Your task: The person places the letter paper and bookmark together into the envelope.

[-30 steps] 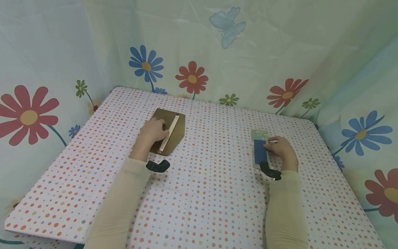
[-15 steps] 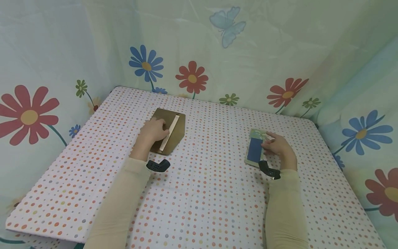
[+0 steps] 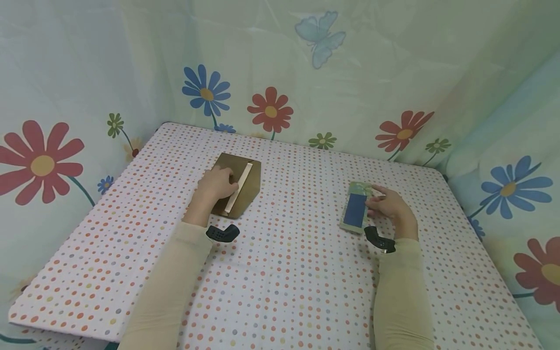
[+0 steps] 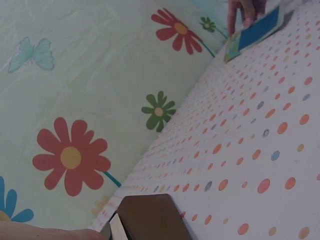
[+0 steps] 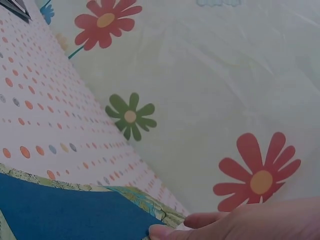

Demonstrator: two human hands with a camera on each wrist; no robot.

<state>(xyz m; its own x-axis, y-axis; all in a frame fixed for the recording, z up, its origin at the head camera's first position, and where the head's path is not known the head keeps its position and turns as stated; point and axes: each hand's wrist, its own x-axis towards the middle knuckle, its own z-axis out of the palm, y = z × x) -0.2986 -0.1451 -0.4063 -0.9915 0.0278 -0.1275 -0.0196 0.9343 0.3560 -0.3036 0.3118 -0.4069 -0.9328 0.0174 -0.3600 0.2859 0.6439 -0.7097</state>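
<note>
On the left of the table lies a brown case (image 3: 250, 190) with angled corners and a cream strip (image 3: 238, 188) across it. My left hand (image 3: 213, 183) grips its left part with curled fingers, the thumb at the strip. In the left wrist view the case (image 4: 152, 215) shows at the bottom, beside a finger. On the right, my right hand (image 3: 391, 203) pinches the edge of a flat green-patterned piece with a blue panel (image 3: 355, 210). Up close in the right wrist view, the thumb presses the corner of the blue panel (image 5: 75, 210), with a bit of white between the fingers.
A white dotted cloth (image 3: 288, 253) covers the table, with the left front edge showing. Flowered curtains (image 3: 350, 87) stand behind and at both sides. Each wrist wears a black mount (image 3: 223, 233).
The right hand has shifted the green-and-blue piece slightly to the left and turned it so that its near end points left. Its forefinger has straightened along the far edge. The left hand has stayed still.
</note>
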